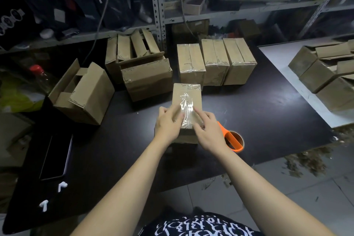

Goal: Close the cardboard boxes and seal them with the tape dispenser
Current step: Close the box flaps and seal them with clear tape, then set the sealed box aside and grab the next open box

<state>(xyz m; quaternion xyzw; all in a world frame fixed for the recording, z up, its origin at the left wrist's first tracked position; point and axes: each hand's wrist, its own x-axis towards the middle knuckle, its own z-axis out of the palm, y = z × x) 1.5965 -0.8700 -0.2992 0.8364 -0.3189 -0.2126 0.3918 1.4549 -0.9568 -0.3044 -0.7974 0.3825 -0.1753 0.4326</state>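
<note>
Both hands are working on one cardboard box (186, 96) in the middle of the black table (268, 101). Left hand (167, 123) is lying with its fingers straight and close together on the near end of the lid, pressing the clear tape (186, 108) down. Right hand (208, 130) is stretching its index finger onto the same strip, its other fingers resting loosely at the box's right edge; neither hand is pinching anything. Just beside the right wrist the orange tape dispenser (232, 141) is lying on the table, and no hand is holding it. Behind, three taped boxes (215, 61) are standing in a row, and at the left an open box (82, 92) is waiting. I think the risk is lying in the tape itself: it is looking wrinkled near the fingers, so uneven rubbing may trap folds and the seam may lift. A hard push could also slide the box toward the row.
</note>
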